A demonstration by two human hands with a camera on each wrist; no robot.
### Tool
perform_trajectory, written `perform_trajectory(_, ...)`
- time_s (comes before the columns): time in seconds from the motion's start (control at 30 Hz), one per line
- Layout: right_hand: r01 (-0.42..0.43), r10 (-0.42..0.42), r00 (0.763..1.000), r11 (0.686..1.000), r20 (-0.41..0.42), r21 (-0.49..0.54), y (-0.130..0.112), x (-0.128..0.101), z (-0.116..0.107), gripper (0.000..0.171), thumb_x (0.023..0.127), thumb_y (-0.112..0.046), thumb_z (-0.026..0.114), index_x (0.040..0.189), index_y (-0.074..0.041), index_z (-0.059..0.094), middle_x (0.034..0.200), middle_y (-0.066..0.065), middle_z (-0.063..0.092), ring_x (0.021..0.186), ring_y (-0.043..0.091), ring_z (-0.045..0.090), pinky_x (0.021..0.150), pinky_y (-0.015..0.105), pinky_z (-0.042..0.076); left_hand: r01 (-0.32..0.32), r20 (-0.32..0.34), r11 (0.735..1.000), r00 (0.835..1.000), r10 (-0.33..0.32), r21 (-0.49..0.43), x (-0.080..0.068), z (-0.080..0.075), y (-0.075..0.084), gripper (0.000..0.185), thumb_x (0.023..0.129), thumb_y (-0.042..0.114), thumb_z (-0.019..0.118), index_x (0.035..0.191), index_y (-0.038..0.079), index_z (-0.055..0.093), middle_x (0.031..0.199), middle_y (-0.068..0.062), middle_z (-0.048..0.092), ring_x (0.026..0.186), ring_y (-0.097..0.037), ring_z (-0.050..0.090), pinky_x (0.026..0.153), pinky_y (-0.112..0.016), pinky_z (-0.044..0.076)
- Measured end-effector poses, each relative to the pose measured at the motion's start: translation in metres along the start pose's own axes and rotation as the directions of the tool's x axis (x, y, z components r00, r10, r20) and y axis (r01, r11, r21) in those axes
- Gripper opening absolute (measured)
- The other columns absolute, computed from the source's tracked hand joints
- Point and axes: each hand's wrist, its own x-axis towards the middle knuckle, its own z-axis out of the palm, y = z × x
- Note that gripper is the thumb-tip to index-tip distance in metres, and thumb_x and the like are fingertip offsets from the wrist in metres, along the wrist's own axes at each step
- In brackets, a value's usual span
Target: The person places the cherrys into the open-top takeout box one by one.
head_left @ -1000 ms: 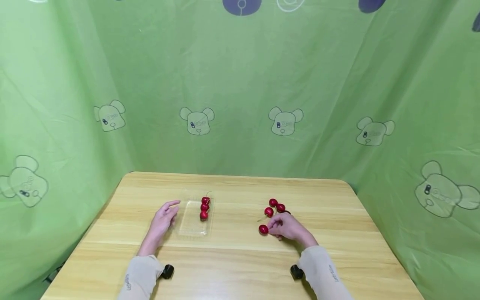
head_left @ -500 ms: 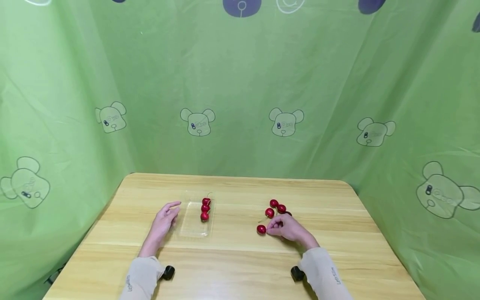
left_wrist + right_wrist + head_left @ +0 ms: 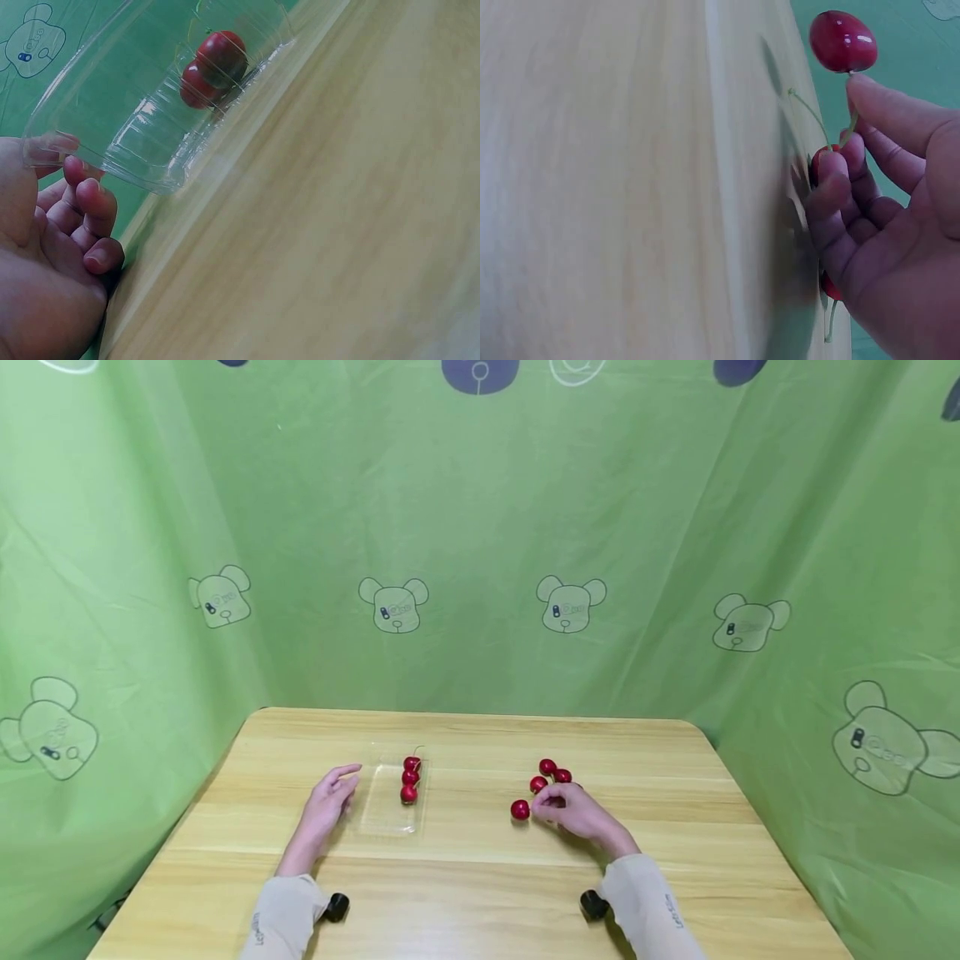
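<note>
In the head view my right hand (image 3: 570, 810) pinches the stem of a red cherry (image 3: 520, 810), which sits just off the fingertips. The right wrist view shows this cherry (image 3: 843, 41) standing above the thumb tip, its thin green stem between thumb and fingers. Behind that hand lie several more cherries (image 3: 547, 767), partly hidden by it. My left hand (image 3: 327, 802), fingers loosely bent, is at the left edge of a clear plastic box (image 3: 372, 822). One fingertip shows through the box wall (image 3: 90, 112) in the left wrist view. Three cherries (image 3: 410, 777) lie in a row along the box's right side.
Everything stands on a light wooden table (image 3: 480, 893). A green curtain (image 3: 480, 668) with bear prints hangs behind the table and along both sides. Black wrist devices (image 3: 337, 907) sit at both cuffs.
The right hand has shifted slightly left and away from the body, carrying the pinched cherry with it. The left hand and the box have stayed in place.
</note>
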Motion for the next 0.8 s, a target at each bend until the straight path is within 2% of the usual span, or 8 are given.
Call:
perform_trajectory(0.17,-0.048,0.047,0.999,0.992,0.011,0.116,-0.0012,0.0007,-0.0004,0.017,0.099,-0.018,0.071,0.109,-0.005,0.071,0.102,0.009,0.064,0.077,0.021,0.058,0.061,0.027,0.050,0.020,0.001,1.000,1.000,-0.020,0.003,0.0007,-0.0002,-0.0002,0.042,0.108,0.022,0.056,0.147,0.007,0.052,0.082,0.001,0.053,0.068,-0.012,0.049,0.061,-0.022,0.044)
perform_trajectory(0.4,-0.032,0.032,0.999,0.986,0.004,0.163,-0.0033,0.0016,-0.0005,0.020,0.102,-0.020,0.066,0.113,-0.003,0.068,0.097,0.018,0.068,0.083,0.024,0.064,0.069,0.032,0.057,0.009,-0.006,1.000,1.000,-0.009,0.007,-0.0011,0.0005,0.0007,0.042,0.108,0.025,0.057,0.146,0.007,0.053,0.081,0.001,0.053,0.068,-0.012,0.049,0.061,-0.022,0.044)
perform_trajectory(0.63,-0.038,0.042,0.999,0.980,-0.017,0.194,-0.0037,0.0024,0.0000,0.022,0.101,-0.018,0.067,0.115,-0.001,0.068,0.098,0.018,0.069,0.084,0.024,0.067,0.071,0.034,0.059,0.004,-0.011,1.000,1.000,-0.004,-0.003,-0.0022,0.0014,0.0026,0.041,0.107,0.022,0.058,0.146,0.007,0.054,0.081,0.001,0.053,0.067,-0.011,0.049,0.061,-0.021,0.045)
perform_trajectory(0.8,-0.042,0.058,0.997,0.966,-0.056,0.256,-0.0035,0.0049,0.0011,0.023,0.101,-0.013,0.066,0.116,0.004,0.066,0.101,0.018,0.071,0.085,0.021,0.068,0.074,0.030,0.060,-0.003,-0.012,1.000,1.000,0.003,-0.008,-0.0012,0.0015,0.0012,0.039,0.107,0.018,0.058,0.144,0.005,0.055,0.080,0.000,0.053,0.066,-0.011,0.049,0.061,-0.021,0.045)
